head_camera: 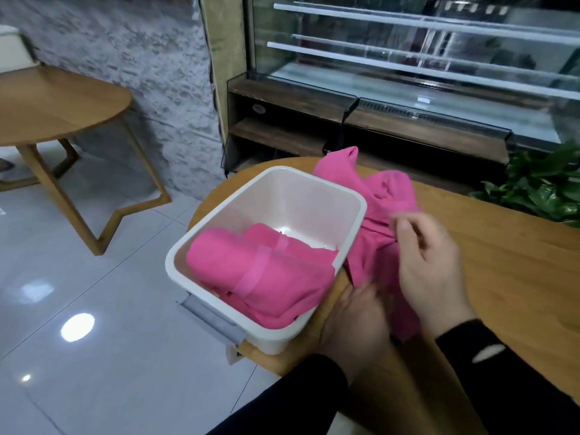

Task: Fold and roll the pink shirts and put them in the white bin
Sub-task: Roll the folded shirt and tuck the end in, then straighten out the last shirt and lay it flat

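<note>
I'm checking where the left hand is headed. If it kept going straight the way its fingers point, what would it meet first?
Most likely the crumpled pink shirt on the table: the left hand already has its fingertips at the cloth's near edge. The white bin sits just to its left, though depth is hard to judge.

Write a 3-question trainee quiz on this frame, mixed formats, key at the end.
1. True or false: the white bin already holds a pink rolled shirt.
2. Which hands touch the loose pink shirt on the wooden table? A) left only B) right only C) both
3. Fill in: the loose shirt lies ___ the bin.

Key: 1 true. 2 C: left hand and right hand are both on it. 3 beside (outside, against its wall).
</note>
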`<state>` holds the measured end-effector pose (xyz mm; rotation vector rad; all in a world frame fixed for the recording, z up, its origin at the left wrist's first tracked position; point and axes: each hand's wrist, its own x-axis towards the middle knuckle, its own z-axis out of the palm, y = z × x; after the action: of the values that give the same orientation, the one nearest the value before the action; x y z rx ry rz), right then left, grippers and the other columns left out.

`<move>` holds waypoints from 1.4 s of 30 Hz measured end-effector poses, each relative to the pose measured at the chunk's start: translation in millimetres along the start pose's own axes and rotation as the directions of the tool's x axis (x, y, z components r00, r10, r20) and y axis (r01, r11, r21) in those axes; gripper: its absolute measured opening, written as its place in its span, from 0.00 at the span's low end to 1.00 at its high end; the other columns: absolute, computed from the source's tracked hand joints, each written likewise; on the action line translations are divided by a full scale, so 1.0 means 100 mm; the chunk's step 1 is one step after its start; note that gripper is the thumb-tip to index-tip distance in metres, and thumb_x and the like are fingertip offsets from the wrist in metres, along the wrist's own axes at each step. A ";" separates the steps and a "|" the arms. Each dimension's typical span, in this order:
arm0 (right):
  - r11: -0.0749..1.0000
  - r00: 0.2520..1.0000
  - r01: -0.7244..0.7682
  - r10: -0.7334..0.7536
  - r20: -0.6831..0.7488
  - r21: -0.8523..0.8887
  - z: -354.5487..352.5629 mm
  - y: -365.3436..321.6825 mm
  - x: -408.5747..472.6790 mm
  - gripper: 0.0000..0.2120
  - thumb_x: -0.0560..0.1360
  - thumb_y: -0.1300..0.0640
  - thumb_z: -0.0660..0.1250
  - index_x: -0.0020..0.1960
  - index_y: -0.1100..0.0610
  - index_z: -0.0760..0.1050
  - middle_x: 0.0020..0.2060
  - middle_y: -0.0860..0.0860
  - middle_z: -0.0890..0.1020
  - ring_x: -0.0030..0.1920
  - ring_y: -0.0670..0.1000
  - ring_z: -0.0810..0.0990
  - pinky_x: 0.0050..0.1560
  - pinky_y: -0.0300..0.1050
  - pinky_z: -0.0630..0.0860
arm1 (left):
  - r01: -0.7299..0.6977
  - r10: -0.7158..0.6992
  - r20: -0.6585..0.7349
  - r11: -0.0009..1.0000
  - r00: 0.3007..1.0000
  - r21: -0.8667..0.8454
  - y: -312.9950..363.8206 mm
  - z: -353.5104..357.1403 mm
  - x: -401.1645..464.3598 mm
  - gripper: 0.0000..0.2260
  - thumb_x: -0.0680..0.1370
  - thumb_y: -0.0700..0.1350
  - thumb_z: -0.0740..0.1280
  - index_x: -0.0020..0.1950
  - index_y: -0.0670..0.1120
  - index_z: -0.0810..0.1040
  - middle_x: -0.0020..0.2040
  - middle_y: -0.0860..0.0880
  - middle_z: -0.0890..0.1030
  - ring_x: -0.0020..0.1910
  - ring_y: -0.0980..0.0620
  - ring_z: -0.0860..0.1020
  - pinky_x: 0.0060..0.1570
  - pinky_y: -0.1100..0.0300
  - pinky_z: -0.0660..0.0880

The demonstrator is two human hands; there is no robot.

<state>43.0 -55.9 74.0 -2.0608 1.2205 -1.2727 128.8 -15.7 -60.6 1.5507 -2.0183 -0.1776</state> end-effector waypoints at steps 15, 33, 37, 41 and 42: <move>0.933 0.936 -0.038 0.159 0.315 -0.358 -0.24 1.27 -0.77 0.09 0.81 0.44 0.60 0.53 0.43 0.78 0.51 0.39 0.81 0.54 0.47 0.78 0.55 0.45 0.68 | 0.235 -0.240 -0.043 0.966 0.970 -0.105 0.17 -0.24 -0.01 0.22 0.82 0.55 0.58 0.76 0.55 0.62 0.81 0.55 0.51 0.79 0.56 0.49 0.78 0.53 0.48; 0.807 0.756 -0.589 0.537 -0.373 -0.031 -2.60 1.97 -1.69 0.11 0.81 0.61 0.63 0.46 0.46 0.73 0.45 0.55 0.82 0.49 0.59 0.78 0.47 0.45 0.69 | 0.168 -0.175 0.071 0.981 0.982 0.098 0.23 -0.08 0.01 0.36 0.77 0.69 0.58 0.81 0.59 0.49 0.80 0.63 0.45 0.79 0.54 0.56 0.76 0.53 0.57; 0.856 0.876 -0.472 0.427 -0.226 -0.212 -2.55 2.05 -1.75 0.10 0.75 0.54 0.68 0.51 0.40 0.73 0.51 0.45 0.80 0.54 0.53 0.79 0.56 0.50 0.73 | 0.101 -0.100 0.017 0.995 0.995 -0.026 0.44 -0.03 0.14 0.44 0.71 0.73 0.62 0.80 0.61 0.46 0.82 0.55 0.48 0.80 0.53 0.53 0.75 0.51 0.57; 0.835 0.914 -0.362 0.406 0.020 -0.413 -2.50 2.08 -1.75 0.34 0.67 0.33 0.71 0.70 0.38 0.67 0.64 0.34 0.72 0.65 0.40 0.70 0.69 0.50 0.66 | 0.054 -0.055 -0.047 0.998 0.997 -0.039 0.91 0.19 0.45 0.40 0.71 0.54 0.76 0.78 0.55 0.59 0.81 0.51 0.55 0.79 0.50 0.55 0.75 0.46 0.55; 0.832 0.922 -0.324 0.385 0.048 -0.451 -2.51 2.09 -1.75 0.36 0.67 0.27 0.67 0.72 0.37 0.67 0.66 0.33 0.70 0.66 0.39 0.69 0.71 0.49 0.64 | 0.088 -0.091 -0.028 0.991 0.995 -0.100 0.99 0.30 0.48 0.37 0.72 0.53 0.75 0.77 0.53 0.62 0.79 0.52 0.58 0.79 0.48 0.57 0.76 0.44 0.58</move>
<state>-304.3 5.1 -40.2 -2.0246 1.8496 -0.7153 22.3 -35.2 -24.2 1.5729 -1.8873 -0.2816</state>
